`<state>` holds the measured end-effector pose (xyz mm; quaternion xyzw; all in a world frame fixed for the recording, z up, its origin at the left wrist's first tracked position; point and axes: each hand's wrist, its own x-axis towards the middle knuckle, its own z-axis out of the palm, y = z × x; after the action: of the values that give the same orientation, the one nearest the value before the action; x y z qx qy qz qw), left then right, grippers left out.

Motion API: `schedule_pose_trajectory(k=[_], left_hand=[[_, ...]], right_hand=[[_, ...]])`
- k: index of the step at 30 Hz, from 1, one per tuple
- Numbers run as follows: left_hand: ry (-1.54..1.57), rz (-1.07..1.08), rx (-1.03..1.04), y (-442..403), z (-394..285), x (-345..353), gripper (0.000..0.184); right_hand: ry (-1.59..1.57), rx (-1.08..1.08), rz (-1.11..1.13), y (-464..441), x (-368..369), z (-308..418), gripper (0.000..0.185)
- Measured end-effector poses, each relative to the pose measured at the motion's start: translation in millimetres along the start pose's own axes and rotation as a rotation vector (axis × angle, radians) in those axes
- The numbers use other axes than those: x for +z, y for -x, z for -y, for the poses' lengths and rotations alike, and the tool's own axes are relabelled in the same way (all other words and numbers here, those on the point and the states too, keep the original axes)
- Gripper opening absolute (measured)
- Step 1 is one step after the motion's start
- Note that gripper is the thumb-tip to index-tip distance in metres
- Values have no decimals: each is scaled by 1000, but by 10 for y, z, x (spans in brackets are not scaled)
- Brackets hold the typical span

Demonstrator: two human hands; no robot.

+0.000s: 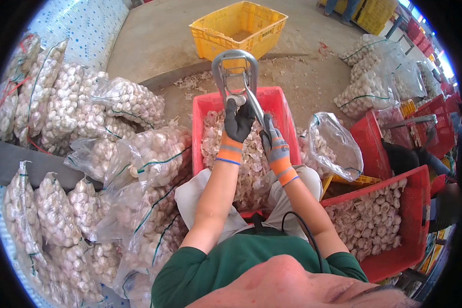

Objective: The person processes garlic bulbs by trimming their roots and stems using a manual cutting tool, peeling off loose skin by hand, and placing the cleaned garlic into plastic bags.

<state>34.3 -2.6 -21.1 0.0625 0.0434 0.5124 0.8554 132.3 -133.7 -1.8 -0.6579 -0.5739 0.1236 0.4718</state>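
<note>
My left hand, in a grey and orange glove, pinches a garlic bulb at the metal cutter. My right hand, gloved the same way, is closed around the cutter's long lever. The cutter's looped frame rises at the far rim of a red crate, which stands between my knees. Loose garlic skins and stem scraps fill the crate below both hands. The fingertips of my left hand partly cover the bulb, and the blade is hard to make out.
Net bags of garlic crowd the left side. At right, a red crate holds many garlic bulbs, beside an open plastic bag. A yellow crate stands ahead. Another person's dark sleeve shows at right, near more red crates.
</note>
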Motion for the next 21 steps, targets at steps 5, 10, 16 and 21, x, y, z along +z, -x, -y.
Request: schedule_pose_trajectory(k=[5, 10, 16, 21], left_hand=[[112, -111, -79, -32, -8, -17, 21], [-2, 61, -147, 328, -209, 211, 34], [-167, 164, -102, 428, -290, 211, 39], [-938, 22, 65, 530, -329, 106, 58]], right_hand=[[99, 153, 81, -21, 68, -223, 59], [-127, 216, 71, 74, 28, -295, 51], [-687, 335, 46, 104, -87, -120, 44], [-809, 446, 105, 80, -253, 57, 43]])
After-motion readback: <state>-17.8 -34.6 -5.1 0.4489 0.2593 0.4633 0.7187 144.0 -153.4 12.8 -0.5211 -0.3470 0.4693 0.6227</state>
